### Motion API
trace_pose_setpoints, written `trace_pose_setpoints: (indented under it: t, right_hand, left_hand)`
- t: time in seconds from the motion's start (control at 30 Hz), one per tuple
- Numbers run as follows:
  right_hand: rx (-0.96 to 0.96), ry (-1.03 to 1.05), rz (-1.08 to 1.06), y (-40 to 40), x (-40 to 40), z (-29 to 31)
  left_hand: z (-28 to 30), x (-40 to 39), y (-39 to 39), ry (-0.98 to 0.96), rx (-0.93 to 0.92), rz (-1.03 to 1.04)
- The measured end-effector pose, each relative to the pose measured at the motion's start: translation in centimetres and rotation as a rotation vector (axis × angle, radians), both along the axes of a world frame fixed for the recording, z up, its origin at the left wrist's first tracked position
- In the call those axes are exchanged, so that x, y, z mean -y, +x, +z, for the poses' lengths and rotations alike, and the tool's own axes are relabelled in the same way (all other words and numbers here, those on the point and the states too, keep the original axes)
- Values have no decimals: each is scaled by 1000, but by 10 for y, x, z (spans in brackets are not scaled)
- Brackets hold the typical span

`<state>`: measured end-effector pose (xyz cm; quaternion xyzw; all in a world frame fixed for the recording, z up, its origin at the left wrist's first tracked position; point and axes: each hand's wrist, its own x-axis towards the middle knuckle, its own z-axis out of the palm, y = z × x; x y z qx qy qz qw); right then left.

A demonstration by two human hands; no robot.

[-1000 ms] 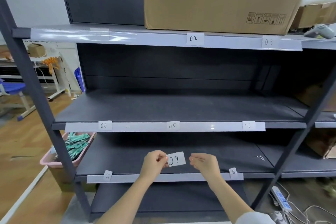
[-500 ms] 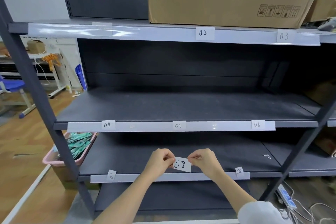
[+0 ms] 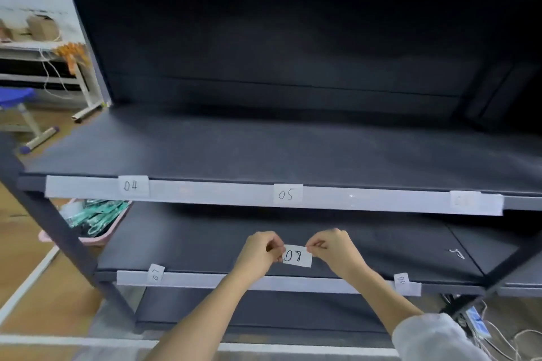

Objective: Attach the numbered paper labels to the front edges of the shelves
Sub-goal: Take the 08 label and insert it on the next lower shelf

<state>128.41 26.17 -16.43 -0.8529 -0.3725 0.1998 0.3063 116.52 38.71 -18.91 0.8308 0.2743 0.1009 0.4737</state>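
A small white paper label marked 08 point(image 3: 296, 256) hangs just above the middle of the lower shelf's front strip point(image 3: 287, 283). My left hand point(image 3: 258, 252) pinches its left end and my right hand point(image 3: 334, 249) pinches its upper right corner. On that strip a label 07 point(image 3: 155, 273) sits at the left and another label point(image 3: 401, 280) at the right, both tilted. The shelf above has a front strip point(image 3: 223, 193) with labels 04 point(image 3: 130, 185), 05 point(image 3: 286, 194) and a blurred third label point(image 3: 465, 200).
A pink bin point(image 3: 96, 239) with teal packets stands on the floor behind the dark left upright point(image 3: 58, 228). A power strip and white cables point(image 3: 481, 322) lie on the floor at the lower right. A blue stool point(image 3: 20, 97) and a white table frame stand at the left.
My right hand came in and took hold of the label's right end, so both hands now hold it. The view has dropped and moved closer to the shelves.
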Motion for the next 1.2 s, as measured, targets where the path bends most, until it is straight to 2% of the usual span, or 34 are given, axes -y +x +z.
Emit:
trace_pose_setpoints:
  t: [0.33,0.53,0.67,0.93,1.1,1.2]
  right_hand:
    - [-7,-33,74,50,-47,-159]
    - [44,56,101,79,-72,-239]
    - [85,124,176,92,-82,-277]
    - [159,115,164,89,-80,-279]
    - [143,139,134,93,-71,-278]
    - [153,141,138,92,-67,-279]
  left_hand:
    - [-162,-41,45,2,12,19]
    - [-238,-72,69,79,70,-3]
    - [-278,-82,75,40,151,-34]
    - [-288,-77,72,70,205,44]
    - [-302,-66,63,326,238,18]
    - [-306,-61,58,382,268,-66]
